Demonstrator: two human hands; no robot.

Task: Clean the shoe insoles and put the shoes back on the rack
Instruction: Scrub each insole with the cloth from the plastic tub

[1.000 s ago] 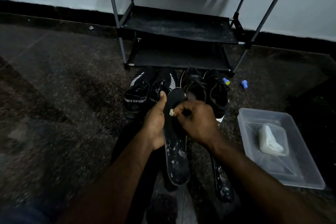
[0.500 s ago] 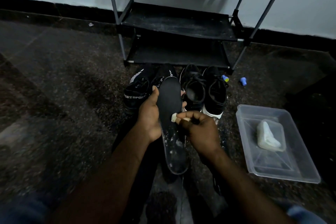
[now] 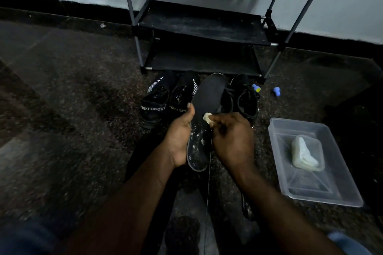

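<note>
My left hand (image 3: 179, 137) grips a black insole (image 3: 207, 99) by its left edge, thumb on top, toe end pointing away from me. White specks cover the insole's heel half. My right hand (image 3: 232, 141) pinches a small pale wad (image 3: 207, 117) against the insole's middle. Behind the insole stand two pairs of black shoes: a "SPORT" pair (image 3: 154, 102) on the left and a laced pair (image 3: 246, 97) on the right, partly hidden. The black shoe rack (image 3: 204, 27) stands against the wall with bare shelves.
A clear plastic tub (image 3: 339, 194) sits on the floor at my right with a pale cloth (image 3: 304, 154) inside. Two small blue objects (image 3: 276, 91) lie near the rack's right leg. Another insole (image 3: 247, 207) lies under my right forearm. Dark speckled floor spreads to the left.
The insole has been lifted and tilted further away, its toe now over the laced shoes. My right hand with the wad has shifted slightly along the insole's middle.
</note>
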